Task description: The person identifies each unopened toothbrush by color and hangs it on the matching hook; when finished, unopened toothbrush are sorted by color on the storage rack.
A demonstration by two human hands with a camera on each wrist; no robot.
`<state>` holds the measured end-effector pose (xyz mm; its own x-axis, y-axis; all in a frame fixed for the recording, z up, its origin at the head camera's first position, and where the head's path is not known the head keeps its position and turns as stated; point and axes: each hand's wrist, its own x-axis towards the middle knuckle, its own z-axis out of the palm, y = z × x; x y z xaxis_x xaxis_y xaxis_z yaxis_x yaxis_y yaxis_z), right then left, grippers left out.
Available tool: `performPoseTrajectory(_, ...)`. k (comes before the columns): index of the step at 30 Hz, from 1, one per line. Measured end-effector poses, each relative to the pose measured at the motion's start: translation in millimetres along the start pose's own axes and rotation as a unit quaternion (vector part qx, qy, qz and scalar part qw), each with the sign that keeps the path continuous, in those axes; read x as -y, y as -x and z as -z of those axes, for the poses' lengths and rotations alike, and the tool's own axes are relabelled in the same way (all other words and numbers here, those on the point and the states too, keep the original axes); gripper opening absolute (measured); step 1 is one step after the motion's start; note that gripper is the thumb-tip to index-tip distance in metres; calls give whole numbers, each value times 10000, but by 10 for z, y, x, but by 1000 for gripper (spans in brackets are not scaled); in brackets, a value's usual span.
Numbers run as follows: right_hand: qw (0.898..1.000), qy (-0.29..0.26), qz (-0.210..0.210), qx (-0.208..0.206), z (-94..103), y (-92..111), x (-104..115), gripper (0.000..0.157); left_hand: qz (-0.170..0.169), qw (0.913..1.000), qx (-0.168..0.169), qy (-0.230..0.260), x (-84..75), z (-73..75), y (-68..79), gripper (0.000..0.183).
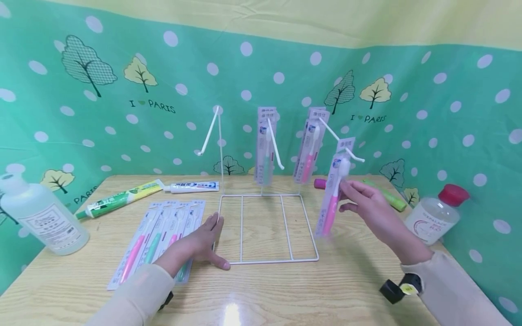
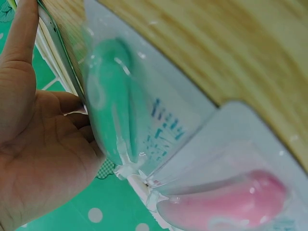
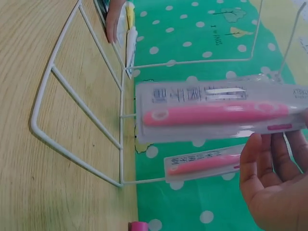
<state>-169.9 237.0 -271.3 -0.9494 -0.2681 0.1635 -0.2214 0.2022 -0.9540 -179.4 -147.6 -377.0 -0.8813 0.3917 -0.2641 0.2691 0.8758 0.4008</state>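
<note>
My right hand [image 1: 377, 210] pinches a packaged pink toothbrush [image 1: 331, 208] by the edge of its blister card. The card's top is at the tip of the right prong of a white wire display rack [image 1: 273, 261]. Spread over the left side of the rack's base, my left hand [image 1: 203, 242] has its thumb at the front corner. Packaged toothbrushes hang on the middle prong [image 1: 264, 149] and farther back on the right prong [image 1: 310, 149]. The left prong [image 1: 209, 131] is bare. Under my left forearm lie several packaged toothbrushes [image 1: 140, 240], pink and green.
A pump bottle [image 1: 49, 217] stands at the left, with a green and yellow toothpaste tube [image 1: 122, 198] and a white tube [image 1: 193, 187] behind the packs. On the right are a red-capped bottle [image 1: 434, 217] and a green tube [image 1: 389, 198]. A patterned curtain [image 1: 244, 68] hangs behind.
</note>
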Motion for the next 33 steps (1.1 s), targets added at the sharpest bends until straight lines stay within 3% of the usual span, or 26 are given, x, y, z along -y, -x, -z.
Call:
performPoseTrajectory(18, 9962, 40, -473, -734, -92, -675, -84, 61, 56, 10000, 31, -22, -12, 13, 22, 128)
performPoseTrajectory(33, 9907, 186, -782, -1098, -175, -957, -121, 65, 74, 10000, -1, 24, -11, 9, 0, 128)
